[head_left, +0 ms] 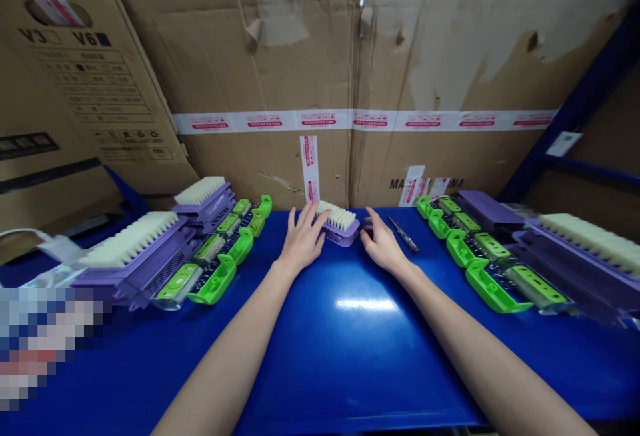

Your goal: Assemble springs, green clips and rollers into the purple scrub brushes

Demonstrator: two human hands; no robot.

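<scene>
The middle brush (341, 224), purple-bodied with pale bristles facing up, lay on the blue tabletop (320, 363) between the two hands. The left hand (301, 243) was open, fingers spread, at the left end of the middle brush; its fingertips overlapped that end in view, but firm contact could not be confirmed. The right hand (383, 244) was open, fingers loosely bent, just beside the right end of the middle brush. No grip was observed in either hand.

A screwdriver (404, 234) lay to the right of the middle brush, beyond the right hand. A left row of green pieces (216, 283) and a left brush (135, 243) stood to its left; a right row of green pieces (493, 287) and a right brush (593, 243) stood to its right.

Risks, as judged: the middle brush could slide or turn on the glossy surface if pushed from one end only. The screwdriver could roll if the right hand swung outward. A wide elbow movement could disturb either row, the pieces being closely set.
</scene>
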